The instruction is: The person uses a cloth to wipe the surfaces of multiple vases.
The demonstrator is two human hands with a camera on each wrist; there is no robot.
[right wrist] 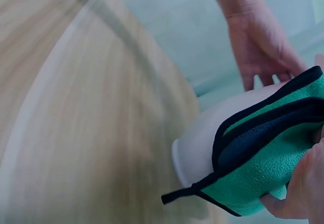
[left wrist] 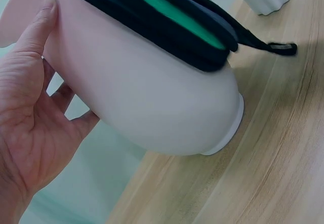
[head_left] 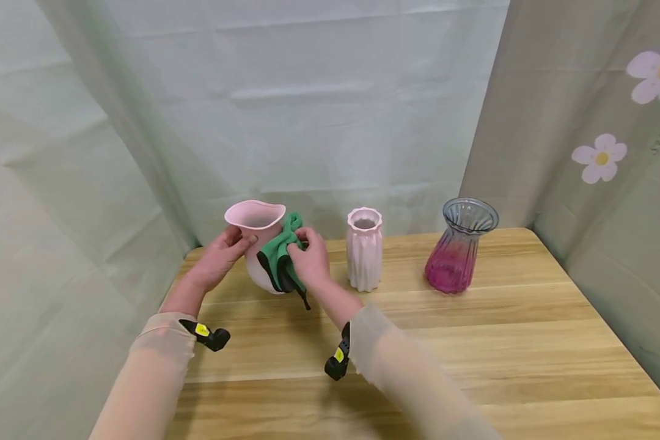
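Note:
A pink-to-white vase [head_left: 256, 235] with a wavy flared rim stands at the table's back left, leaning slightly in the left wrist view. My left hand [head_left: 217, 260] grips its neck, the thumb [left wrist: 39, 29] on the near side and the fingers round the back. Bunched in my right hand [head_left: 311, 260] is a green cloth [right wrist: 263, 168] with black edging and a dark inner side, held against the vase's right side. A black hanging loop [left wrist: 281, 47] dangles from the cloth's lower corner.
Right of the cloth stands a ribbed pale pink vase [head_left: 365, 253]. Farther right is a glass vase [head_left: 455, 256], grey-blue above and magenta below. All are on a wooden table [head_left: 506, 366] with hanging curtains [head_left: 330, 110] behind and at both sides.

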